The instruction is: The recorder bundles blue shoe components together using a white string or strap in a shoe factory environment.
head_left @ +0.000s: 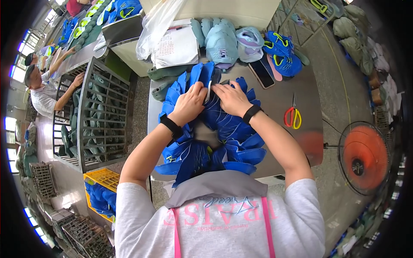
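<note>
A ring of blue shoe uppers (244,155) lies bunched on the metal table in front of my body. At its far side both hands work close together. My left hand (189,103) is closed, its fingertips pinching a blue upper beside a narrow white strip (209,91). Just across the strip, my right hand (233,99) has its fingers bent and pressed onto another part of the uppers; the fingertips are partly hidden. Dark bands circle both wrists.
Scissors (293,117) with red and yellow handles and a phone (261,73) lie to the right. Pale blue shoes (221,45), papers (175,49) and blue shoes (284,53) line the back. A fan (363,157) stands right; a rack (103,116) and co-worker (43,92) are left.
</note>
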Motion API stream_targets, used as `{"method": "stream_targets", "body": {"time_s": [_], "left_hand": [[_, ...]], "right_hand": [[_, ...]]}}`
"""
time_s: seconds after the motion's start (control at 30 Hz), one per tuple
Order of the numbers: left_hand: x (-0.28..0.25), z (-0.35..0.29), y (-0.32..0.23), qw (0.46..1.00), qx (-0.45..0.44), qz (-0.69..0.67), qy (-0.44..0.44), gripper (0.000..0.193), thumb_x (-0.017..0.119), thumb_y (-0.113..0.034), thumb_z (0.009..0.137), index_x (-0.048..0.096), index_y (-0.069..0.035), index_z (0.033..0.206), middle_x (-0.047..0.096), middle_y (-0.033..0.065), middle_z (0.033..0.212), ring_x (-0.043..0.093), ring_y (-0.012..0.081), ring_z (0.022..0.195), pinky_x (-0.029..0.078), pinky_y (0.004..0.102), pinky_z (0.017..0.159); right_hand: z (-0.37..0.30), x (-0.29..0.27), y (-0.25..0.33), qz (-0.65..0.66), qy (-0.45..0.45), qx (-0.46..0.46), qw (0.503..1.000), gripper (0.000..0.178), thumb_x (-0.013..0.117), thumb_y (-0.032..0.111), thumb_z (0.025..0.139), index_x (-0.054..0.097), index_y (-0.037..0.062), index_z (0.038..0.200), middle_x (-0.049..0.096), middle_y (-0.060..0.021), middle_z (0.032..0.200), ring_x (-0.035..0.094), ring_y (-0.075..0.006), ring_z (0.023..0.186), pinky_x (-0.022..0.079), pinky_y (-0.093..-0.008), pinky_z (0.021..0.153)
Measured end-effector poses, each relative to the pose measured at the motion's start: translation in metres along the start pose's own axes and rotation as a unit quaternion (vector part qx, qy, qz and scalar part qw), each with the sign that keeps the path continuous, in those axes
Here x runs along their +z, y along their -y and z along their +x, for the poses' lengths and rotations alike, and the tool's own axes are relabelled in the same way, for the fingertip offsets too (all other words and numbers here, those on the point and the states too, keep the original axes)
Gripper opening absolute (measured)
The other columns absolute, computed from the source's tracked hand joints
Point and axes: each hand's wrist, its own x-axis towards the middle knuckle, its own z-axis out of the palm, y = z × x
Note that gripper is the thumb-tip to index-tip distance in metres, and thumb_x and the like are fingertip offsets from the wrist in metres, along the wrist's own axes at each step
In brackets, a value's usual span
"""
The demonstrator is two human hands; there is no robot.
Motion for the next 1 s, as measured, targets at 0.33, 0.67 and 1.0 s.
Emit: {"method": "stream_targets", "body": {"time_s": [0.33,0.67,1.0], "left_hand": [[0.002,-0.003,0.001,0.993,-0.043,0.106,0.024,0.02,0.063,-0.012,0.067,0.059,-0.008,0.087,0.045,0.0086,0.094,0.049,0.023,0.093,0.048,0.0336,0.07],[-0.03,-0.032,0.013,0.974,0.143,0.174,-0.009,0.021,0.061,-0.015,0.067,0.061,-0.004,0.085,0.052,0.0051,0.11,0.042,0.0207,0.109,0.033,0.0357,0.094],[-0.032,-0.038,0.027,0.978,-0.009,0.206,0.029,0.016,0.06,-0.032,0.068,0.064,-0.016,0.066,0.056,-0.0022,0.072,0.044,0.0192,0.094,0.027,0.0434,0.09]], "right_hand": [[0.025,0.0,-0.004,-0.027,0.014,0.064,0.997,0.035,0.054,0.013,0.071,0.057,0.0103,0.106,0.06,-0.0104,0.094,0.06,-0.0263,0.078,0.039,-0.0398,0.074],[0.022,-0.008,0.003,-0.104,0.008,-0.214,0.971,0.022,0.057,0.018,0.071,0.06,0.0069,0.09,0.055,-0.0119,0.1,0.055,-0.0268,0.092,0.043,-0.0387,0.084],[0.013,-0.024,0.029,0.01,0.279,0.082,0.957,0.05,0.065,0.046,0.065,0.059,0.0026,0.088,0.063,-0.017,0.079,0.062,-0.0327,0.076,0.049,-0.0416,0.067]]}}
